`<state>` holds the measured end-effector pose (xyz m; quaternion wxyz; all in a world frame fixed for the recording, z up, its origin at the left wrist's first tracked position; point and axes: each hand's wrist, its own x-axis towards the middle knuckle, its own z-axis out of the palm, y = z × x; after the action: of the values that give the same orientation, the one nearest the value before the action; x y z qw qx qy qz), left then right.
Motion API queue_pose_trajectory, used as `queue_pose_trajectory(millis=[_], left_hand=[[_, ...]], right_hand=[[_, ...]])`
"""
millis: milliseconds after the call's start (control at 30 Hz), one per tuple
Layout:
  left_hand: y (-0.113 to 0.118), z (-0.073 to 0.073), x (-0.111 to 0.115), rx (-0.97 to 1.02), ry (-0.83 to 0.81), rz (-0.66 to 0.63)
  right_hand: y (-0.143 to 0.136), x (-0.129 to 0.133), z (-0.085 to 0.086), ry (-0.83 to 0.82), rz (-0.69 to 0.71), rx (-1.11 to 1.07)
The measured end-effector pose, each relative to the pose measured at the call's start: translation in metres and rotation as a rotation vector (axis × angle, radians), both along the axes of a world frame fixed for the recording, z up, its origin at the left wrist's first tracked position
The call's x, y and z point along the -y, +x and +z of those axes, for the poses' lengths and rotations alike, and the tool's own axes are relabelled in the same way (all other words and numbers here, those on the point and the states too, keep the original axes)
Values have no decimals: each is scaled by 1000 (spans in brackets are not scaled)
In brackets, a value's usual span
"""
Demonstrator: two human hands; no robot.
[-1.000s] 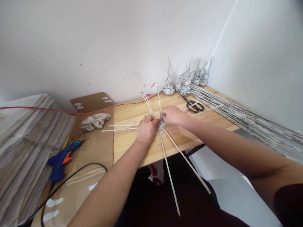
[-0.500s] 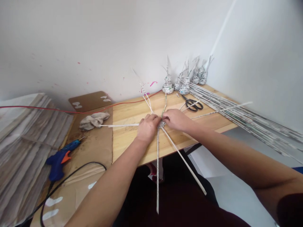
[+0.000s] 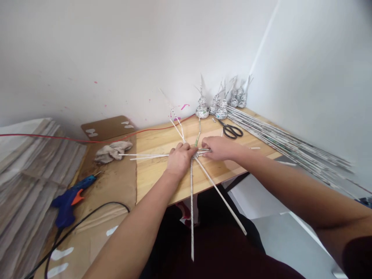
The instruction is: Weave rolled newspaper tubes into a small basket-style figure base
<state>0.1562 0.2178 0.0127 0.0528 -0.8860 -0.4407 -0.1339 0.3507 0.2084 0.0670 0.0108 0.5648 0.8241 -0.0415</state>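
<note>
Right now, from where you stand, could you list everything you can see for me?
Woven piece: one, grey-white, between the hands
Sticks: several, whitish, radiating from it
Stick bundle: one, grey-white, table's right side
Gourd-shaped weaves: at least five, grey-white, by the wall
Scissors: one pair, black, beside the bundle
Table: one, light wood, centre
Cardboard: two visible pieces, brown, left and against the wall
Cloth: one, off-white, on cardboard
Glue gun: one, blue and orange, left
Cords: one red, one black, left
Sheet stack: one, greyish, far left
Walls: white, behind and right
Hands: two, bare, left on the weave, right holding sticks
</note>
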Motion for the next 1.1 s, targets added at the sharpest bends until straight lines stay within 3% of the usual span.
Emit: queue_pose_trajectory(millis=[200, 367, 467, 767, 867, 1100], left_hand=[[0, 4, 1, -17, -28, 0], [0, 6, 2, -7, -48, -3], [0, 5, 1, 7, -49, -4], [0, 3, 0, 23, -50, -10], [1, 3, 0, 21, -56, -9], [1, 1, -2, 13, -51, 0]], right_hand=[[9, 1, 13, -54, 61, 229], [9, 19, 37, -268, -15, 271], [19, 31, 41, -257, -91, 270], [51, 51, 36, -183, -229, 193], [42, 45, 28, -129, -175, 69], [1, 10, -8, 45, -114, -135]])
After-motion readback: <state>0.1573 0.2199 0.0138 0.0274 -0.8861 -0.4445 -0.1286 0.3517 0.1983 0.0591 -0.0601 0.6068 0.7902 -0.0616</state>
